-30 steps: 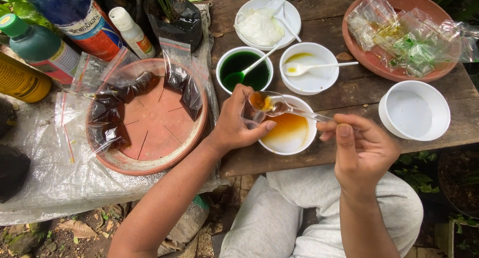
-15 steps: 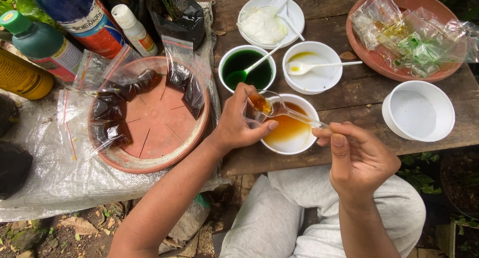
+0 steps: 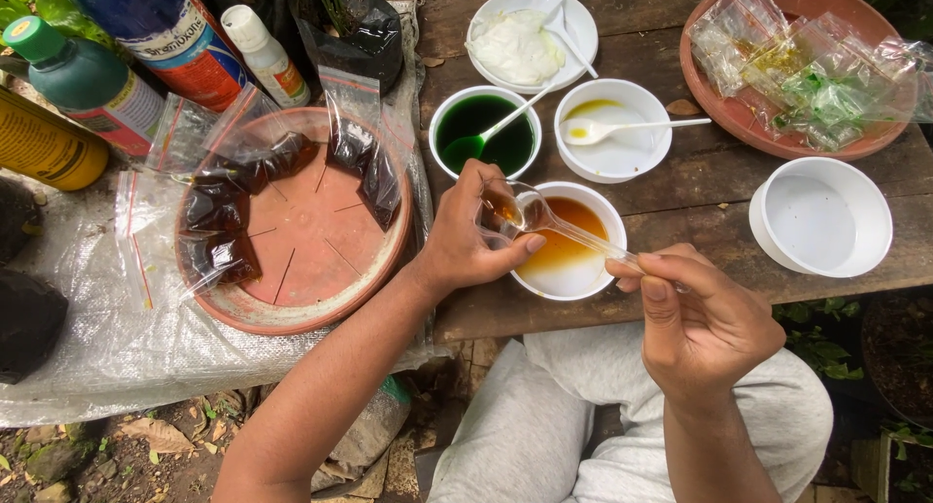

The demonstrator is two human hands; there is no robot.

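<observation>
Tipping a clear plastic spoon [image 3: 554, 223] of amber liquid into a small clear plastic bag [image 3: 498, 221], bowl end right at the bag mouth, handle running down-right. Held directly over the white round bowl of amber liquid [image 3: 573, 270], likely so drips fall back in.

Left hand [image 3: 466, 239] closed around the bag, thumb and fingers pinching its mouth open and upright. Right hand [image 3: 700, 313] pinched narrow on the spoon handle end, thumb on top, wrist angled to tilt the bowl.

Just beyond: white bowl of dark green liquid [image 3: 483, 131] with a white spoon in it; white bowl with a yellow trace [image 3: 612, 129] plus spoon; white dish of white paste [image 3: 530, 38] with 2 spoons. 1 spoon per colour at least, probably to avoid mixing. Empty white bowl [image 3: 819, 216] to the right.

Terracotta saucer [image 3: 311, 260] on the left, holding filled bags of dark brown liquid [image 3: 219, 211]. Second terracotta saucer [image 3: 739, 119] top right, piled with clear bags [image 3: 807, 70], some green or yellow inside. Bottles [image 3: 87, 85] top left, on plastic sheeting [image 3: 97, 347]. All on a weathered wooden table [image 3: 700, 187].
</observation>
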